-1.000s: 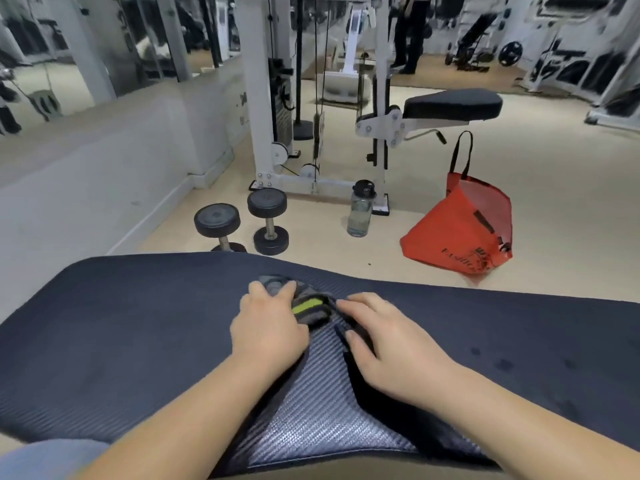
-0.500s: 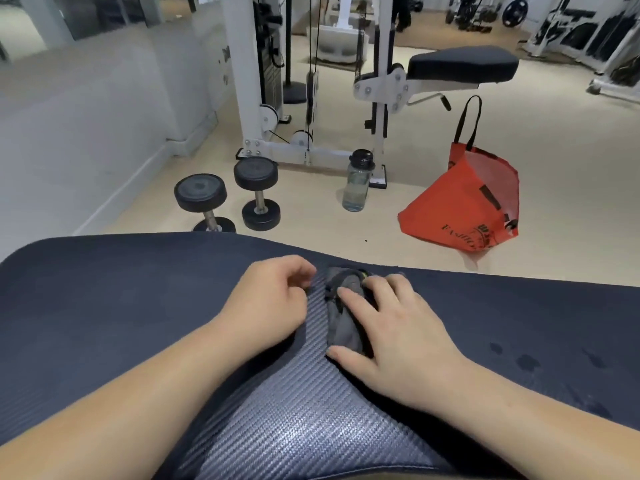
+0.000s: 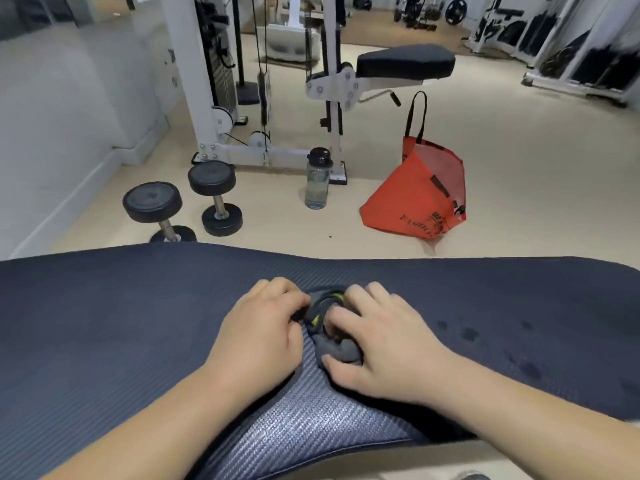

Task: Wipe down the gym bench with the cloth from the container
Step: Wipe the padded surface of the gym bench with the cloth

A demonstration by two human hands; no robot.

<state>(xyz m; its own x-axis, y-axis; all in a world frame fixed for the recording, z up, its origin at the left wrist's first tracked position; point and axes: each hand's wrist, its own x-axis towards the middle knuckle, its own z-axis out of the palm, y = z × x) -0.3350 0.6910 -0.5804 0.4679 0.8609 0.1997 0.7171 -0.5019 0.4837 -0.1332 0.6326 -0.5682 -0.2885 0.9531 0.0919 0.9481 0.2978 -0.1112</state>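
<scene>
Grip: both hands clench the bunched cloth (image 3: 341,351) on the table (image 3: 104,323), left hand (image 3: 263,327) at its 9 o'clock, right hand (image 3: 388,344) at 3 o'clock, apparently gathering it into a wad for wiping.

Both hands on dark textured bench (image 3: 104,323). Right hand (image 3: 391,348) grips bunched grey cloth (image 3: 341,349) with lime stripe. Left hand (image 3: 263,330) just beside, curled fingers (image 3: 289,289) seemingly pinching its edge. Dark spots (image 3: 468,333) on bench at right. On floor (image 3: 519,174) beyond: two dumbbells (image 3: 152,202), water bottle (image 3: 317,185), red bag (image 3: 412,206).
</scene>
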